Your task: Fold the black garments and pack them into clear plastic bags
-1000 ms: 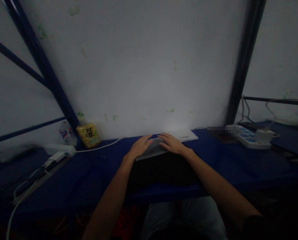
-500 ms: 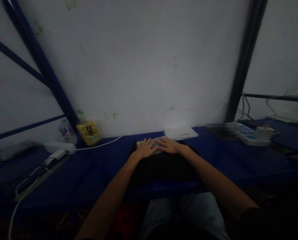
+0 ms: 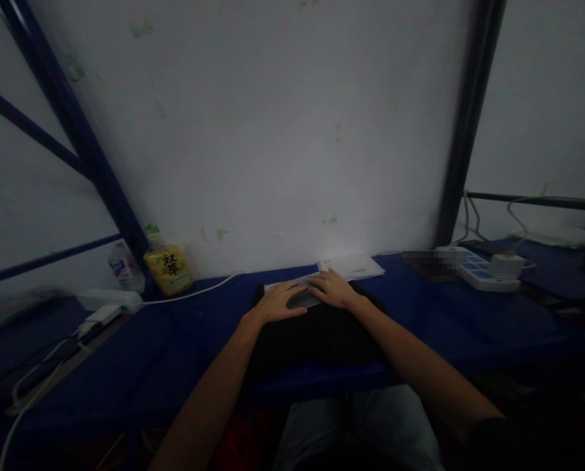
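Observation:
Black folded cloth [image 3: 319, 335] lies on the blue desk in front of me. On its far part rests a flat greyish sheet-like thing [image 3: 303, 299], largely covered by my hands; what it is I cannot make out. My left hand [image 3: 277, 302] is on the left side of it, thumb stretched out toward me and apart from the fingers. Opposite it, my right hand [image 3: 334, 289] lies palm down with fingers extended, touching the right part of the grey thing. The fingertips of both hands come close together near the middle.
Behind the hands, white papers [image 3: 354, 265] lie against the wall. A yellow-labelled bottle [image 3: 169, 267] and a clear plastic bottle [image 3: 125, 267] stand at left, near a power strip [image 3: 108, 301] with cables. At right is a white power strip [image 3: 483, 269] with a plugged-in adapter [image 3: 507, 265].
My left hand has turned, with its thumb now spread away from the fingers and nearer me. My right hand stays about where it was on the grey thing. The view has shifted slightly.

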Motion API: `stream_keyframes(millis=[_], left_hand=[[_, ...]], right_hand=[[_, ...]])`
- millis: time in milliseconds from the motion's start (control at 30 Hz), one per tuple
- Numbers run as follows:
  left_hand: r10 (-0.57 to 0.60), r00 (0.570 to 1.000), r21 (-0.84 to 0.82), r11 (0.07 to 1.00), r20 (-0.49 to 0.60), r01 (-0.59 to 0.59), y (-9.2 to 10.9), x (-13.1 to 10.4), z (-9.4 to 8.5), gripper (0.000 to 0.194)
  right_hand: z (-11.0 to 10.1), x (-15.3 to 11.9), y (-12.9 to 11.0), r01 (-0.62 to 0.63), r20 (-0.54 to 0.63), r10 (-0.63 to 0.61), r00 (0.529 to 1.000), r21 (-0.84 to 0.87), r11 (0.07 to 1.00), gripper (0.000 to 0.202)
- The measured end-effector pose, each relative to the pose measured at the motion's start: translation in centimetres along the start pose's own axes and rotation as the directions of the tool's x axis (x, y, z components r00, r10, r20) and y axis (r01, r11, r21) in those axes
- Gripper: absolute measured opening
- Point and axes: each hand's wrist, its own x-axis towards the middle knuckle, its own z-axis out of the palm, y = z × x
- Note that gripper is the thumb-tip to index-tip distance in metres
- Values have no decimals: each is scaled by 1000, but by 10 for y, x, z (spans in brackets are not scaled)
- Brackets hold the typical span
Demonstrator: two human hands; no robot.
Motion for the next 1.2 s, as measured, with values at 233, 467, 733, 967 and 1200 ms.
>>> stream_keyframes(millis=[233,467,733,967,1200], left_hand=[[35,944,175,984,-329,25,-1,4,-12,27],[-266,914,72,951,-307,301,-9,6,-1,28],[-298,925,-8,952,-235,305,-12,8,9,43],[-302,951,10,953,-68,304,-16,8,19,45],[-448,891,69,889,-70,452,-30,4,16,46]], right_hand=[[-15,0,3,-321,-227,313,922,0,947,30],[-8,-3,1,-174,-70,177,982,42,984,27],[1,-3,4,-129,-71,127,989,-26,991,72],[-7,-1,1,-79,-6,79,997,-16,997,34],[5,-3,4,58,127,-59,990,13,998,41]])
